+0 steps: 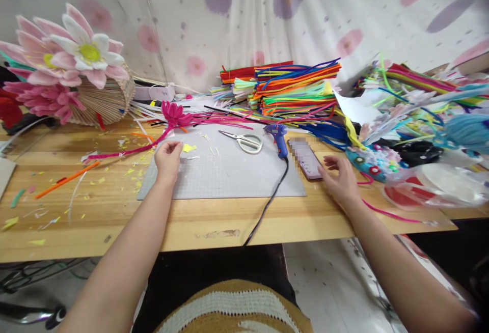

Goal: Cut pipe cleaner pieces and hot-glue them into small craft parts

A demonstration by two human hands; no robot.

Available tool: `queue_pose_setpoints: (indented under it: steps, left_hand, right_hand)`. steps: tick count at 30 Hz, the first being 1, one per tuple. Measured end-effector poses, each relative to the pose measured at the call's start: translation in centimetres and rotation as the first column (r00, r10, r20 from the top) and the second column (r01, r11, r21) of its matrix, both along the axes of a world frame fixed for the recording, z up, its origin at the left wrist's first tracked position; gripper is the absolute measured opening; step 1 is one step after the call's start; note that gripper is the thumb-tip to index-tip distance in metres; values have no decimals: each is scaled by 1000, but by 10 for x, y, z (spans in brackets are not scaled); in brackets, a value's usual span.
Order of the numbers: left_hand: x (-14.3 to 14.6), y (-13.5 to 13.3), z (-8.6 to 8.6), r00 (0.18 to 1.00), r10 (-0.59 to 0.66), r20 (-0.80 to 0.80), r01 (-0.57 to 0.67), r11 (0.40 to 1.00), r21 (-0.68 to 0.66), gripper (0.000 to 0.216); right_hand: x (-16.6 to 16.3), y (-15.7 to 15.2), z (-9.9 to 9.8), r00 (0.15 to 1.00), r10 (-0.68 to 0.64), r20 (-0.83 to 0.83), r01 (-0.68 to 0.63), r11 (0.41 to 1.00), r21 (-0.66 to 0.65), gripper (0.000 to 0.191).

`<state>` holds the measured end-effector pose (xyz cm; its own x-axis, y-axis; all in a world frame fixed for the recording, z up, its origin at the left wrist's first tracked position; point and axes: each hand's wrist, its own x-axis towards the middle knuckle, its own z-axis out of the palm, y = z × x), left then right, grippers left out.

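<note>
My left hand (167, 160) is over the left edge of the grey cutting mat (214, 180), its thumb and fingertips pinched together. Whatever is between them is too small or hidden to name. Just behind it lies a magenta pipe-cleaner flower (176, 114), its fuzzy stem running left. My right hand (342, 177) hovers by the right side of a smartphone (305, 159) with a lit screen, thumb near its lower corner, fingers loosely bent and apart. Between the hands, scissors (250, 143) with pale handles and a blue glue gun (280, 142) lie on the mat.
Bundles of coloured pipe cleaners (294, 88) are stacked at the back. A woven basket (103, 99) with large fuzzy flowers stands at left. An orange stick (66, 180) and yellow scraps litter the left side. The glue gun's cord (267, 205) crosses the front edge. Plastic-wrapped items (435, 183) sit at right.
</note>
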<state>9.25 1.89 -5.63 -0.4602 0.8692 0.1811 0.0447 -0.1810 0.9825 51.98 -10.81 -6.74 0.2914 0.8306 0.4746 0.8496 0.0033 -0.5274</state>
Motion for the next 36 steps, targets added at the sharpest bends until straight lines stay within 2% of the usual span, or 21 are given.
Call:
queue_pose_setpoints:
  steps: [4,7,10,13,16,20,26,31,33,36]
  left_hand:
    - [0,1,-3,999,-14,-32,14,1000,0,8]
    - [-1,1,-5,997,-18,-74,18,1000,9,8]
    - [-3,1,-8,993,-15,-115,17,1000,18,10]
    - [-6,2,-10,991,-6,-130,8,1000,19,10]
    - [-8,3,-10,991,17,-131,-14,1000,20,10]
    - [-9,4,-10,993,40,-115,-37,999,27,10]
    - [-9,4,-6,996,62,-58,-60,998,31,11]
    - [-10,5,-6,998,64,-27,-64,998,30,12]
    - [-11,6,-9,997,56,-44,-54,998,31,12]
    - [-10,6,-13,996,33,-87,-31,999,25,13]
  right_hand:
    - [-46,14,22,995,88,54,-91,995,45,23]
    - [-90,32,32,970,242,38,-243,969,49,18]
    - [-139,53,38,889,459,-2,-459,888,21,15]
    - [-184,77,38,807,589,-48,-590,806,-39,15]
    - [-222,103,33,774,626,-95,-633,764,-124,12]
    - [-260,138,26,801,582,-139,-596,756,-271,9]
    - [-293,173,21,789,612,-52,-584,721,-373,23]
    - [-298,177,22,753,658,-5,-603,686,-408,11]
    - [-295,174,23,742,668,-64,-640,676,-366,5]
    - [-287,165,24,717,642,-273,-697,653,-295,3]
